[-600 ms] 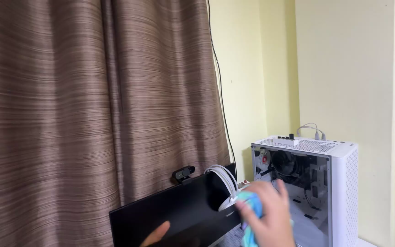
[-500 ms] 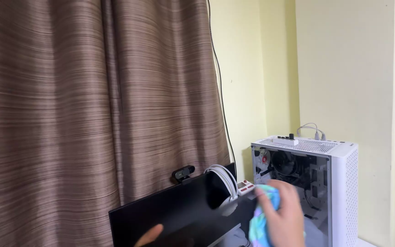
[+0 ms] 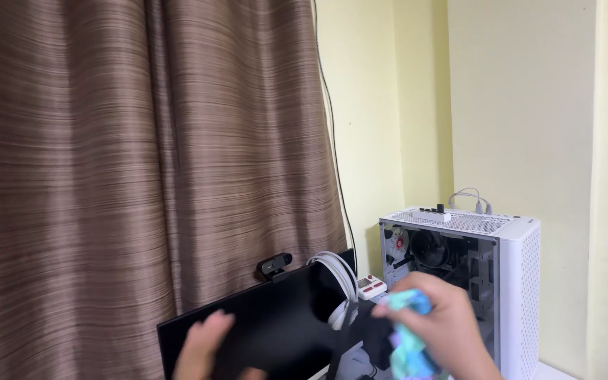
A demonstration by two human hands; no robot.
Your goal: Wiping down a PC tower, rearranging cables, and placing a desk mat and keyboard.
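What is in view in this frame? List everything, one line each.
curtain: 1, brown striped, left, behind the monitor
wall: 1, pale yellow, right
cable: 1, dark, hanging down the wall by the curtain edge
monitor: 1, black, bottom centre
webcam: 1, black, on the monitor's top edge
headphones: 1, white, hung on the monitor's right corner
computer case: 1, white, glass side, right
cloth: 1, blue-green, in right hand
left hand: on the monitor
right hand: gripping the cloth
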